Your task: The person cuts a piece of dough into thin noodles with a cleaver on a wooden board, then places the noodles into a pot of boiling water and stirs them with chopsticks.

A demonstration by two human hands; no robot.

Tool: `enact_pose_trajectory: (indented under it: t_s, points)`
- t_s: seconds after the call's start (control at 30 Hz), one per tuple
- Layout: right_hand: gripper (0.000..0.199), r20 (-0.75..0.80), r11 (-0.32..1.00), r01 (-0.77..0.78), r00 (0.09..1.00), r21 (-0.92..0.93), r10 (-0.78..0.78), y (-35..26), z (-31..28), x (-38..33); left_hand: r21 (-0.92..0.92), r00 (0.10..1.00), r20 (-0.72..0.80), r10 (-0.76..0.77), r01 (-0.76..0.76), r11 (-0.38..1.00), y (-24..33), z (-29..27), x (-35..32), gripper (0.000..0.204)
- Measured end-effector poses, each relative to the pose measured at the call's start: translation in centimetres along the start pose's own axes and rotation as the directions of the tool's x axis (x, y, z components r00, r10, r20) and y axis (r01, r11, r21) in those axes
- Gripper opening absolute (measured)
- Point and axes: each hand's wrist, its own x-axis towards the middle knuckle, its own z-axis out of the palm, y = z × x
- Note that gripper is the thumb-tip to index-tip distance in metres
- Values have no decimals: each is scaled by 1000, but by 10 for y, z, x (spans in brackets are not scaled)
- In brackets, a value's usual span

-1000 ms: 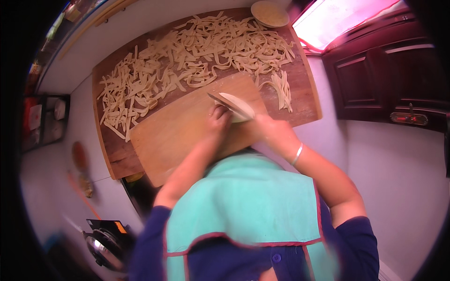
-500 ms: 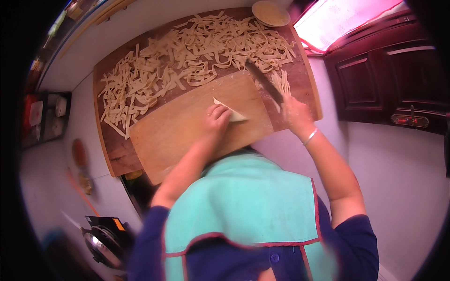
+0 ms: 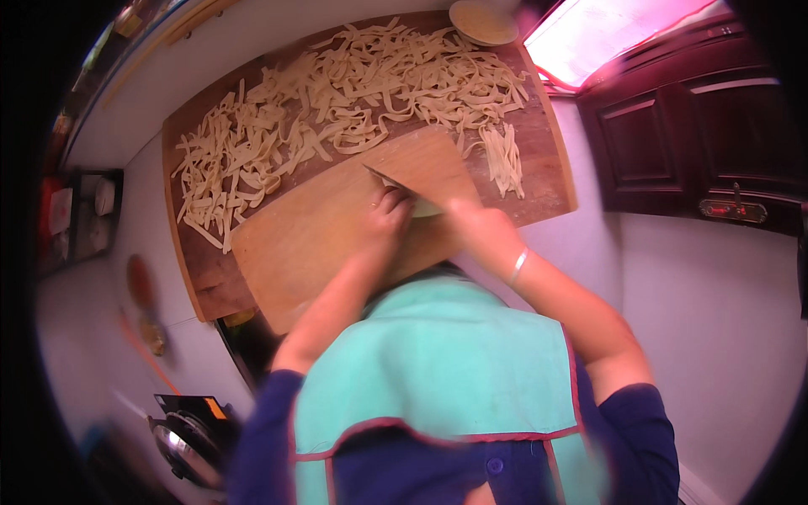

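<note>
My right hand [image 3: 484, 229] is wrapped round the handle of a kitchen knife [image 3: 389, 179], its blade pointing up and left across the board. Under the blade lies a small pale piece of dough [image 3: 427, 209], mostly hidden by the knife and my fingers. The curled fingers of my left hand [image 3: 389, 217] press on that dough, close beside the blade. Both rest over a light wooden cutting board [image 3: 311, 236], set at a slant on a larger dark wooden board [image 3: 547, 181]. Whether the blade touches the dough, I cannot tell.
Loose flour-dusted noodles [image 3: 379, 80] spread over the far part of the large board. A small bundle of noodles [image 3: 503, 160] lies right of the cutting board. A bowl [image 3: 484, 23] stands at the far right corner. A dark door [image 3: 690, 143] is on the right.
My right hand has brought the knife left and down from over the noodle bundle to the dough beside my left hand. The bundle now shows fully. My left hand has stayed in place.
</note>
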Motion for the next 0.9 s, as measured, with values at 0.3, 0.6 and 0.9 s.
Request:
enact_pose_trajectory:
  t_s: [0.3, 0.6, 0.9]
  points:
    - [10, -97, 993, 32, 995, 116, -20, -6, -4, 7, 42, 998, -54, 17, -15, 999, -3, 2, 0, 17]
    - [11, -54, 997, -17, 998, 72, 20, -10, 18, 21, -1, 1000, -23, -6, 6, 1000, 3, 3, 3, 18]
    - [13, -220, 964, -252, 948, -87, 229, 57, -23, -4, -32, 1000, -8, -9, 9, 999, 6, -8, 3, 19]
